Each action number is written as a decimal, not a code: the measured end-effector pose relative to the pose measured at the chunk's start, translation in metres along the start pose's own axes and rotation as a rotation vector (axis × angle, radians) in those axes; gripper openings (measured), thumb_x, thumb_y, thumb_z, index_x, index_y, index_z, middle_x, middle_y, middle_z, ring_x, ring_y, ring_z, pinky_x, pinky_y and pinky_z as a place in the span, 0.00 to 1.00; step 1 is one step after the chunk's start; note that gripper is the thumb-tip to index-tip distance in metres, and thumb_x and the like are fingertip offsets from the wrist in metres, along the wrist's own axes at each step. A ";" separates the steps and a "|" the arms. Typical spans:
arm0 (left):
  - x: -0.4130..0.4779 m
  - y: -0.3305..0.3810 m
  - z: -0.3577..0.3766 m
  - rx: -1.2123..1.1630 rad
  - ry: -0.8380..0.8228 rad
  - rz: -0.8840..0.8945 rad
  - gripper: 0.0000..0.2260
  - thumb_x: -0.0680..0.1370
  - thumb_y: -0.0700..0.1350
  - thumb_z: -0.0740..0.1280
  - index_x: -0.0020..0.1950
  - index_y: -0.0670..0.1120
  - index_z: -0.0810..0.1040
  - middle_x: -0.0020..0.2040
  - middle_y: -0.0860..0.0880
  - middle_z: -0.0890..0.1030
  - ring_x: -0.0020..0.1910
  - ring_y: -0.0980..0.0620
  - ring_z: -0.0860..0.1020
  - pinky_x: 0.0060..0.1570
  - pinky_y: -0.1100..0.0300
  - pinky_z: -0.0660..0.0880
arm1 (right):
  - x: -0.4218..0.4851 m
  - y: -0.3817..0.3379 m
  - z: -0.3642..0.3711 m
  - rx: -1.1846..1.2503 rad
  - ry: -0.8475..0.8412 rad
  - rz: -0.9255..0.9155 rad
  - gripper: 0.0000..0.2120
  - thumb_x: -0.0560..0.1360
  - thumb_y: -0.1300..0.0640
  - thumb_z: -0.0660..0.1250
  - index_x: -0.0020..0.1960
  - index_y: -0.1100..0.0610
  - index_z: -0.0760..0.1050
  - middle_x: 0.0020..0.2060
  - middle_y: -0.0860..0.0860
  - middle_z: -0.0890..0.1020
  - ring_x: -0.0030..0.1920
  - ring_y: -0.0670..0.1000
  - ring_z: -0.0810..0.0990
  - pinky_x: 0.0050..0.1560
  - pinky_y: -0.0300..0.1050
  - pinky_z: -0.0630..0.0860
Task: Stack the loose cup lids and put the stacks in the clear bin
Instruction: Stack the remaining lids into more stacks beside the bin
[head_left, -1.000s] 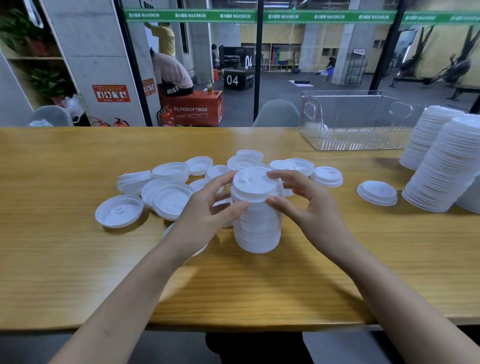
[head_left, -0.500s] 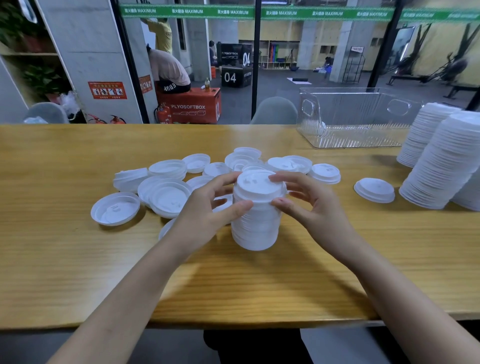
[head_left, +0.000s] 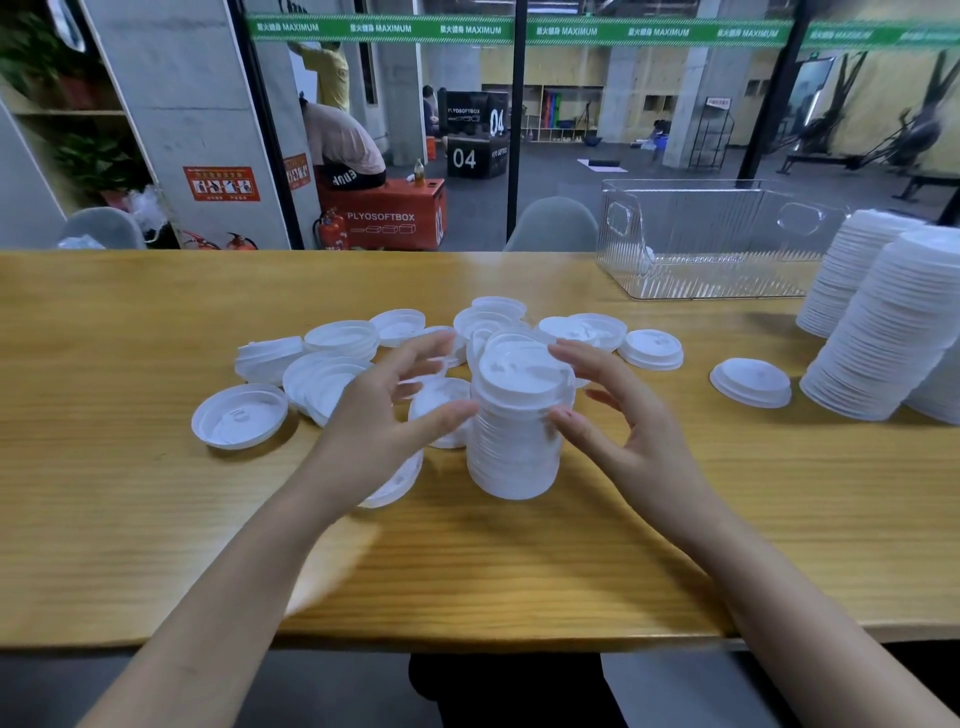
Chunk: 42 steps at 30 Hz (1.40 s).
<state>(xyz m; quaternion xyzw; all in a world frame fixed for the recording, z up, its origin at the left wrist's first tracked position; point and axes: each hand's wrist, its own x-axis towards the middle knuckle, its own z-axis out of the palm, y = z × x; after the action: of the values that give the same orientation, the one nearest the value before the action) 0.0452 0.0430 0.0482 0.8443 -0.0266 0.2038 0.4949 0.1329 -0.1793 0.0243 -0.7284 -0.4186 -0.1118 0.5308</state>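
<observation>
The short stack of white plastic cup lids (head_left: 514, 431) stands upright on the wooden counter (head_left: 156, 519), in front of the scattered loose white lids (head_left: 337, 358). Both hands have let go since a moment ago: the left hand (head_left: 374, 421) and right hand (head_left: 628, 431) flank the stack, fingers spread apart, thumbs barely touching it. The clear ribbed plastic bin (head_left: 711, 244) sits well behind and right of the stack.

A long wooden table (head_left: 156, 519) stands by a big glass wall (head_left: 649, 130). Behind it is a gym with grey pillars (head_left: 192, 104) and an orange box (head_left: 387, 215).
</observation>
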 end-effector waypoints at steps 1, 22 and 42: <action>-0.004 -0.002 -0.006 0.045 0.034 0.007 0.28 0.69 0.58 0.73 0.68 0.57 0.73 0.63 0.62 0.77 0.63 0.66 0.73 0.61 0.68 0.69 | -0.003 0.002 0.001 -0.009 0.016 -0.004 0.21 0.76 0.46 0.66 0.68 0.48 0.72 0.65 0.38 0.75 0.69 0.46 0.72 0.66 0.40 0.70; -0.057 -0.038 -0.019 0.587 0.236 -0.222 0.33 0.64 0.67 0.72 0.62 0.52 0.68 0.55 0.55 0.69 0.58 0.51 0.70 0.60 0.52 0.69 | -0.014 0.010 0.009 -0.089 0.034 -0.021 0.25 0.75 0.41 0.64 0.70 0.40 0.61 0.67 0.34 0.69 0.65 0.41 0.72 0.64 0.38 0.70; -0.010 0.006 -0.013 0.061 0.147 -0.084 0.48 0.56 0.61 0.81 0.70 0.66 0.60 0.61 0.60 0.71 0.59 0.59 0.74 0.56 0.64 0.70 | -0.014 0.007 0.008 -0.134 0.043 -0.062 0.22 0.78 0.44 0.63 0.71 0.45 0.68 0.72 0.43 0.68 0.73 0.48 0.66 0.68 0.60 0.70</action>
<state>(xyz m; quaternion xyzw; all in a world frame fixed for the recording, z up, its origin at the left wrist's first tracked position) 0.0301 0.0497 0.0547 0.8421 0.0514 0.2448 0.4778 0.1273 -0.1801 0.0075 -0.7464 -0.4208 -0.1715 0.4863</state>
